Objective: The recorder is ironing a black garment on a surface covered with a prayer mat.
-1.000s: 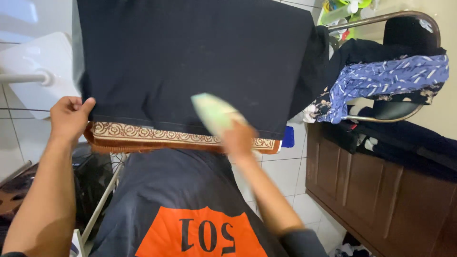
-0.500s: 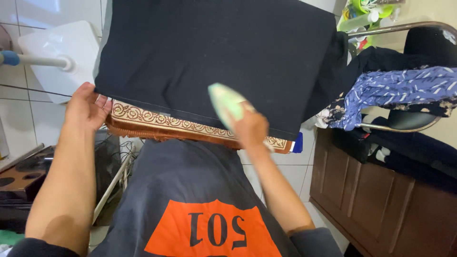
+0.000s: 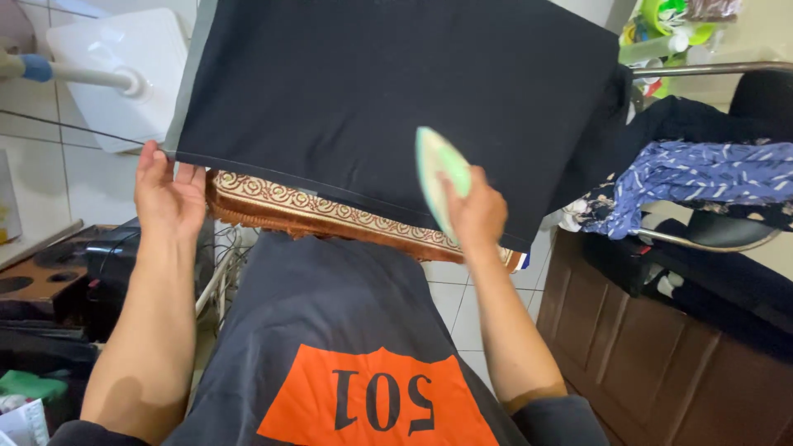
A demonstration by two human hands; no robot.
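Head view: since the earlier frames the pale green iron (image 3: 440, 177) has travelled rightward along the near hem of the black garment (image 3: 396, 91) and now stands nearer the board's right end, while the left hand (image 3: 168, 194) has risen from beside the cloth to the garment's near left corner. The garment lies flat over the ironing board, whose brown patterned cover (image 3: 330, 219) shows as a strip along the near edge, below the hem. Right of the iron a short stretch of black cloth remains before the garment's right edge, where it drops off the board's end; to the left and toward the far edge the cloth lies open and smooth. The right hand (image 3: 475, 216) wraps the iron's handle with its fingers curled tight, the soleplate down on the cloth just inside the hem. The left hand's fingers are loosely spread, their tips touching the hem at the corner; whether they pinch it cannot be told. A chair heaped with clothes (image 3: 702, 177) stands off the board's right end, above a brown wooden cabinet (image 3: 661, 363).
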